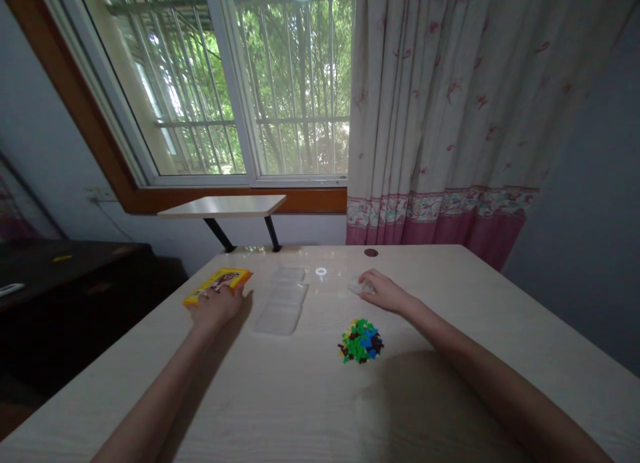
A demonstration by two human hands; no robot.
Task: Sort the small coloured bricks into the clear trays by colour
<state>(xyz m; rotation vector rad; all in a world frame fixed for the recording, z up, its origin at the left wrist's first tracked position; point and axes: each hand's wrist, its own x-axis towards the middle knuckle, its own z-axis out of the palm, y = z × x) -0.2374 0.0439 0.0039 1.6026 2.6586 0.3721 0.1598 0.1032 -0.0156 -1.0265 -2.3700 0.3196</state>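
My left hand (215, 306) rests on the near side of a yellow box (225, 276) at the table's left, its fingers spread over the box. Farther right, my right hand (380, 291) is closed around a small clear plastic piece (355, 286), partly hidden by the fingers. A pile of small green, blue, brown and yellow pieces (361, 342) lies on the table below my right hand. Between the hands, an open clear plastic case (283, 308) lies flat.
The pale table (300, 396) has a raised shelf (225, 206) on black supports at its back left and a round brown hole cover (371, 252) at the back edge. A dark table (75, 270) stands to the left. A curtain (425, 116) hangs behind.
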